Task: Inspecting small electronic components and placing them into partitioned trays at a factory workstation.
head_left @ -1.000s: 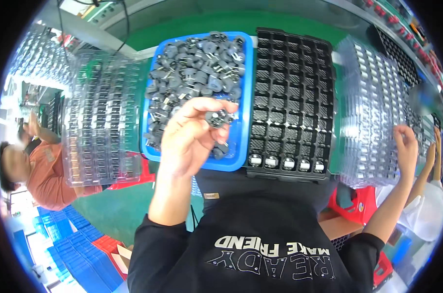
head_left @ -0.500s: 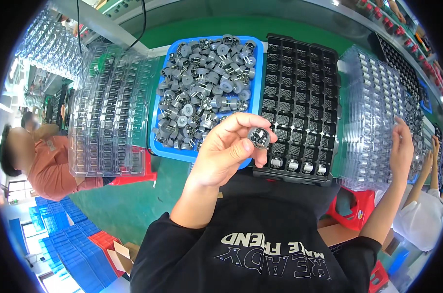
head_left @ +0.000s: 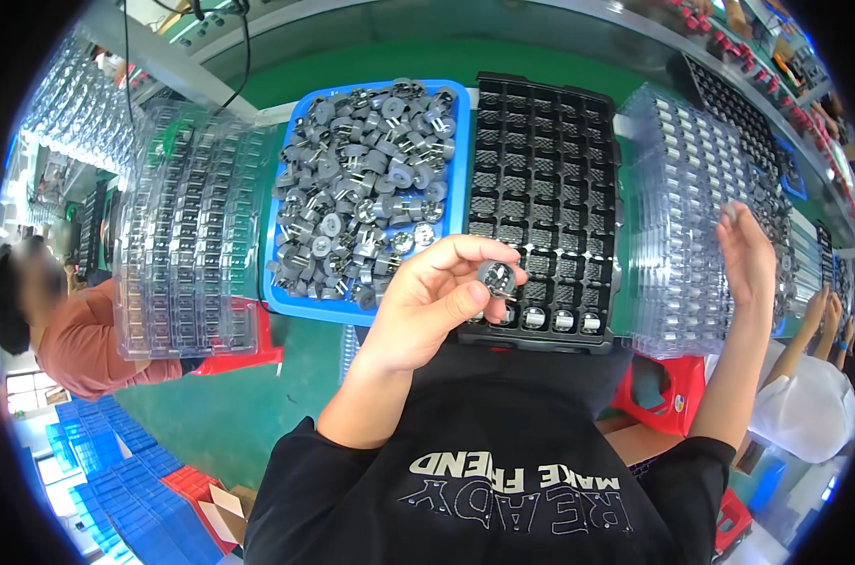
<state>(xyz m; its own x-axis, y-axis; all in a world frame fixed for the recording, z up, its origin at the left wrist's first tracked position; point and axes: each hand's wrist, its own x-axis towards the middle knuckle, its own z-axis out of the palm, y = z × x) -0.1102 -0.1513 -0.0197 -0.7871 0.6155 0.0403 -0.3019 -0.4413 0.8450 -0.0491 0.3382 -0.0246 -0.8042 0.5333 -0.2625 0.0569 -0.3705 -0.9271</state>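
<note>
Left hand (head_left: 423, 303) pinched one round part (head_left: 496, 277) by its rim, at the black tray's near left corner.
Part sat between thumb and fingers, face turned up; height over the tray unclear. Looked light and stiff, likely hard plastic; smooth rim could slip, so best held across opposite sides of the rim, off the face. Black tray (head_left: 547, 174): seated parts (head_left: 564, 321) in the near row. Left of it, blue bin (head_left: 324, 310) with a loose pile (head_left: 366, 174); metal prongs showed there, probably easy to bend, so lift by the grey body. Right hand (head_left: 749, 259) was raised by the clear trays (head_left: 677, 226), fingers bunched near the tips; couldn't tell if it gripped anything.
</note>
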